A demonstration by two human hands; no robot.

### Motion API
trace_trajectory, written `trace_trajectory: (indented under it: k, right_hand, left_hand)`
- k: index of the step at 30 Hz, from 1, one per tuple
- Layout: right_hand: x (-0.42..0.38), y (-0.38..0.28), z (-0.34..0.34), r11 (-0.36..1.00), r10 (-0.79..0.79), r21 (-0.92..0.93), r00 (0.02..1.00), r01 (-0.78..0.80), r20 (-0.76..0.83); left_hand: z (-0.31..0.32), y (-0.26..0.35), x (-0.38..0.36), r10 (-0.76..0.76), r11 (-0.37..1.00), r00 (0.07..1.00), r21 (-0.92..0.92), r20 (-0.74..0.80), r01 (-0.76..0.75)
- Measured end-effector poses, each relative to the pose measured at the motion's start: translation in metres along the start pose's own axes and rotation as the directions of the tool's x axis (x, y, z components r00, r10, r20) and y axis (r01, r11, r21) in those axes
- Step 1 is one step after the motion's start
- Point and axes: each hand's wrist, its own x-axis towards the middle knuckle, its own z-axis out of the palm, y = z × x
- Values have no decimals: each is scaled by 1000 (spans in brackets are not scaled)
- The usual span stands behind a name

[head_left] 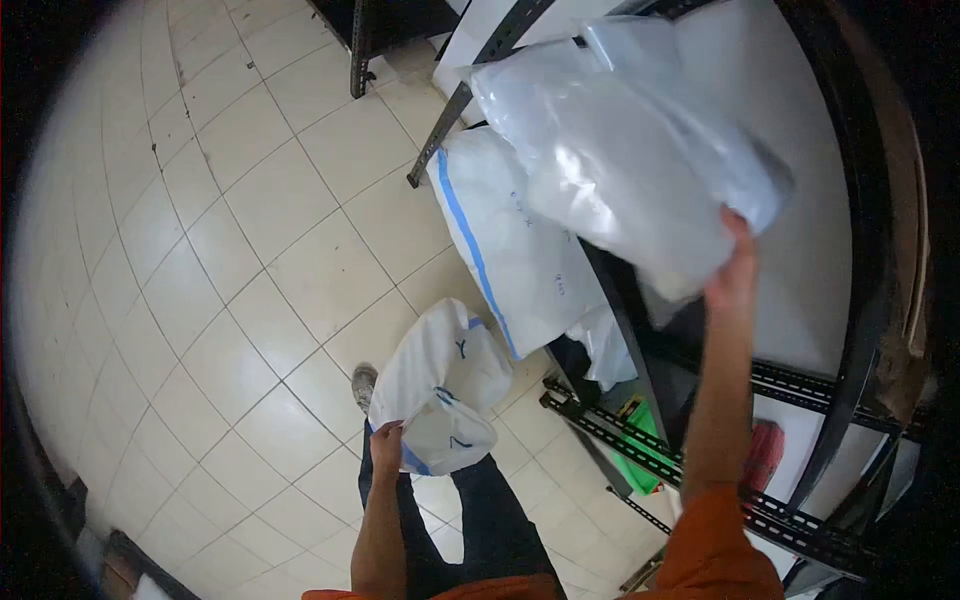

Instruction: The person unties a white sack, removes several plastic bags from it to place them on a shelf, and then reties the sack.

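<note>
My right hand (735, 268) is closed on the near edge of a stack of clear plastic bags (610, 150), which lies over the shelf at the upper right. Its thumb shows on top of the plastic, while the other fingers are hidden beneath. Low in front of my legs, my left hand (387, 447) pinches the rim of a white woven sack (425, 365). That sack has blue stripes and dark marks, and its mouth gapes. A second white sack (520, 240) with a blue stripe stands against the shelf, below the plastic bags.
Black slotted-angle shelving (800, 390) fills the right side. A green crate (640, 450) and a red item (765, 455) sit on its lower levels. Pale tiled floor (270, 270) spreads to the left, with a dark shelf leg (358, 60) at the top. My shoe (365, 385) is beside the sack.
</note>
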Motion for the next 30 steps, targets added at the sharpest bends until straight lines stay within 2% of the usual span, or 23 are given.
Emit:
trace_trajectory:
  k: [1, 4, 5, 6, 7, 8, 9, 10, 12, 13, 15, 16, 17, 18, 19, 20, 21, 23, 24, 25, 26, 28, 30]
  right_hand:
    - [28, -16, -28, 997, 40, 57, 989, -48, 141]
    - [115, -68, -71, 964, 95, -265, 954, -17, 283]
    - [140, -77, -67, 927, 127, -375, 938, 4, 324]
    - [166, -76, -53, 880, 78, -455, 900, 140, 428]
    - [189, -72, -33, 813, 47, -513, 846, 276, 531]
    - [201, -64, 0, 745, 265, -631, 773, 215, 576]
    - [187, -48, 35, 684, 283, -676, 755, 273, 591]
    - [170, -19, 64, 268, 38, -866, 893, 423, 448]
    - [188, 67, 90, -391, -276, -795, 765, 464, 582]
    - [185, 77, 100, -386, -266, -796, 771, 466, 579]
    - [172, 91, 117, -422, -332, -816, 770, 395, 544]
    - [178, 93, 110, -464, -426, -791, 682, 399, 594]
    - [176, 89, 104, -511, -483, -756, 590, 410, 647]
    - [189, 114, 89, -440, -611, -816, 541, 374, 577]
    - [108, 81, 113, -81, -687, -782, 535, 617, 493]
    - [55, 67, 120, 68, -691, -689, 533, 721, 489]
    - [13, 67, 119, 140, -675, -723, 600, 676, 430]
    - [-62, 100, 86, 146, -515, -602, 580, 785, 631]
    - [-100, 132, 69, 466, -315, -420, 590, 779, 743]
    - [-152, 167, 71, 750, -12, -435, 667, 499, 745]
    - [-183, 203, 66, 769, 107, -426, 561, 477, 821]
    - [-236, 285, 54, 825, 396, -534, 487, 183, 778]
    - [-268, 359, 43, 775, 544, -619, 362, 129, 757]
  left_hand:
    - [2, -14, 7, -27, 999, 1000, -21, -1, 27]
    - [-1, -7, 7, -104, 994, 995, -37, -2, 104]
    - [-4, 7, 1, -66, 998, 998, 24, -2, 66]
    - [-4, 17, 0, -26, 996, 1000, 84, 0, 26]
    - [-2, 8, 3, -102, 994, 995, 33, -12, 103]
    - [-1, 8, 5, -102, 994, 995, 37, -10, 102]
    - [-1, 8, 3, -23, 998, 1000, 58, -9, 24]
    - [-4, 8, 3, 57, 995, 998, 83, -7, -56]
    - [1, 18, -6, -25, 995, 999, 95, -23, 27]
    - [2, 22, -5, -98, 991, 994, 91, -46, 102]
    - [0, 17, 6, 26, 917, 1000, 399, -5, -22]
    - [0, 9, 7, 150, 952, 987, 278, -58, -129]
    - [4, 14, 8, 121, 992, 983, 39, -136, -117]
    - [-5, 52, 2, 62, 979, 993, 201, -105, -40]
    - [-12, 50, 10, 88, 988, 993, 136, -79, -77]
    - [-16, 67, 11, 116, 979, 987, 180, -109, -95]
    - [-15, 81, 13, 85, 994, 985, 75, -149, -75]
    - [-11, 92, 15, 8, 994, 988, -111, -157, -26]
    - [-8, 88, 13, -4, 995, 987, -96, -160, -12]
    - [-10, 83, 20, -45, 987, 986, -159, -159, 20]
    - [-9, 79, 19, -85, 975, 984, -219, -158, 49]
    - [-8, 87, 12, -86, 975, 984, -218, -156, 50]
    - [-7, 92, 12, -84, 984, 989, -169, -118, 63]
